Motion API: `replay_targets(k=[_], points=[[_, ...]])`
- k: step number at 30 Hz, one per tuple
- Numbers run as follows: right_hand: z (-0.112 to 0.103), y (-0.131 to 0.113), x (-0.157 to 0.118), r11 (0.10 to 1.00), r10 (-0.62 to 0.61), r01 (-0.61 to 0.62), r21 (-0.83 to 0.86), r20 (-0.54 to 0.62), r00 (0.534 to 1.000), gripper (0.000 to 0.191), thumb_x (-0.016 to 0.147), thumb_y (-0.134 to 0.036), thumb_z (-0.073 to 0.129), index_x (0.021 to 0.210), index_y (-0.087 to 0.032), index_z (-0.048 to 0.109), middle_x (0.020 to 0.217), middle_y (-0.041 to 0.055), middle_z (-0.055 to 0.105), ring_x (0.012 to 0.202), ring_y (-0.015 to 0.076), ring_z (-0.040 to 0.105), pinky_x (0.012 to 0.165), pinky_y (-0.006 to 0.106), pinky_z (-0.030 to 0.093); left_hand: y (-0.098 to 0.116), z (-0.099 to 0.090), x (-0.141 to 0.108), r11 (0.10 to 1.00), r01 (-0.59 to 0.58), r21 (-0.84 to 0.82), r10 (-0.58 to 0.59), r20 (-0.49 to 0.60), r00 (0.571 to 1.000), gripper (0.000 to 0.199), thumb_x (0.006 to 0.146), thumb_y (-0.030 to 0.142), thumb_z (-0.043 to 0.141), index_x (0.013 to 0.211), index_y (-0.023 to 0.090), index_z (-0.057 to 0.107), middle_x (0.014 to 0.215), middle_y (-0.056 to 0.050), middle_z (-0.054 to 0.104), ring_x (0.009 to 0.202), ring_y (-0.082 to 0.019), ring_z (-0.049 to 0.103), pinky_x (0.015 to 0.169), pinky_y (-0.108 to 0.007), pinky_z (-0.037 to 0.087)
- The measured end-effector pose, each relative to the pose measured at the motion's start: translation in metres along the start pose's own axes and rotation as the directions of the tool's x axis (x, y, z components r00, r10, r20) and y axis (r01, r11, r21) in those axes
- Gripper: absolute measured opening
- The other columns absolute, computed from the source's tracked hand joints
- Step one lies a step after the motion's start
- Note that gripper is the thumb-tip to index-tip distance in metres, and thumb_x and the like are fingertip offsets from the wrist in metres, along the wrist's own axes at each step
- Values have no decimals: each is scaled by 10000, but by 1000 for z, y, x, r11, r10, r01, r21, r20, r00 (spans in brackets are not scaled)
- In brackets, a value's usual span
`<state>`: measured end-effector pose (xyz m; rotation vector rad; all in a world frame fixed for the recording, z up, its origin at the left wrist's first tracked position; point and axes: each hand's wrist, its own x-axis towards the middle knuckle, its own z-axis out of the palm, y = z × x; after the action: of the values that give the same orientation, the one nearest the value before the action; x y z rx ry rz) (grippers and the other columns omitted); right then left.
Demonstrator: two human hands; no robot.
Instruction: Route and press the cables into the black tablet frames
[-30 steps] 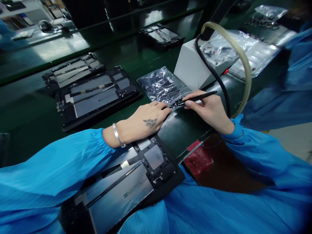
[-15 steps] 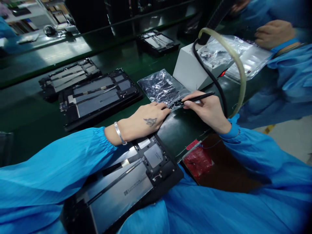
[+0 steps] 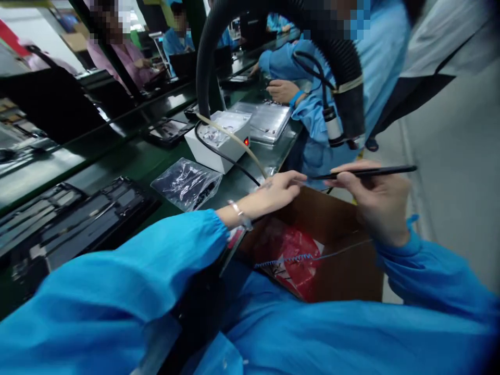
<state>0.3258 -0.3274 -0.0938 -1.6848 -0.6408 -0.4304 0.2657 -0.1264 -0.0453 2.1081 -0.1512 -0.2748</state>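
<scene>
Black tweezers [image 3: 385, 171] are pinched in my right hand [image 3: 377, 200], their tips pointing left toward my left hand [image 3: 277, 194]. The left thumb and forefinger come close together at the tweezer tips; anything between them is too small to tell. Both hands are above an open cardboard box [image 3: 347, 260] that has red plastic [image 3: 302, 260] inside. Left of my left hand, a clear plastic bag [image 3: 185, 182] with small dark parts lies on the green bench.
A white box [image 3: 219, 143] with a red light stands behind the bag. Open device housings [image 3: 89, 219] lie at the left. A black corrugated hose [image 3: 344, 57] hangs above. A co-worker's hand [image 3: 283, 91] rests beyond a clear tray [image 3: 265, 122].
The view has turned right. Both hands have left the plastic bag and moved over the cardboard box. My right hand still holds the tweezers.
</scene>
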Motion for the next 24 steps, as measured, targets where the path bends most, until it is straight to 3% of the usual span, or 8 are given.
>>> replay_targets(k=[2,5,7,11,14,19,21,24], points=[[-15,17,4,999,23,-19,26,-172,985,127,885,-295,780,923,-174,769,827,54,733,706,196,752,708,302,629,10,26,34,908,104,-406,-83,69,994,504,1037,141,403,1540,97,405,1580,-148,484,1385,-236,561,1142,-367,495],[-22,31,13,991,47,1,137,-341,939,189,832,-330,811,889,-163,746,788,57,707,670,212,736,697,359,657,24,47,63,694,90,-715,-63,64,996,574,1038,145,413,1598,86,298,1657,-149,368,1480,-272,461,1210,-399,434],[-21,32,17,980,52,29,199,-393,918,189,821,-336,812,873,-173,733,783,52,692,683,201,726,703,358,660,31,52,71,617,51,-785,-35,37,999,593,1024,114,426,1598,56,291,1651,-161,372,1494,-285,441,1233,-410,405],[-20,28,17,960,81,51,274,-448,890,182,802,-332,825,860,-192,724,805,56,670,710,191,706,679,337,648,39,55,71,562,37,-826,3,47,999,614,1000,66,431,1599,38,298,1641,-171,388,1501,-274,434,1248,-392,377],[-21,36,15,921,209,-31,388,-427,880,208,805,-379,813,877,-217,705,839,52,643,770,191,681,712,348,639,40,57,67,538,35,-842,12,49,999,640,984,51,419,1611,81,300,1649,-145,384,1509,-240,428,1247,-354,366],[-19,64,13,646,541,-256,719,-195,818,165,859,-378,766,875,-251,662,822,24,626,925,179,678,924,349,610,37,59,65,511,13,-860,-1,15,1000,662,966,73,447,1611,72,299,1644,-147,394,1521,-224,410,1252,-337,352],[-14,70,13,495,622,-260,829,-130,772,135,898,-324,743,850,-233,657,793,12,636,902,145,685,940,296,599,37,58,65,513,3,-859,-9,-2,1000,659,968,76,444,1608,53,290,1642,-155,393,1514,-226,421,1246,-334,359],[-2,71,17,216,720,-146,965,-56,692,122,960,-276,687,871,-194,669,757,12,654,826,123,684,829,243,619,42,57,59,532,-8,-846,-27,-26,999,659,967,78,443,1605,41,283,1638,-164,397,1508,-224,429,1238,-329,366]])
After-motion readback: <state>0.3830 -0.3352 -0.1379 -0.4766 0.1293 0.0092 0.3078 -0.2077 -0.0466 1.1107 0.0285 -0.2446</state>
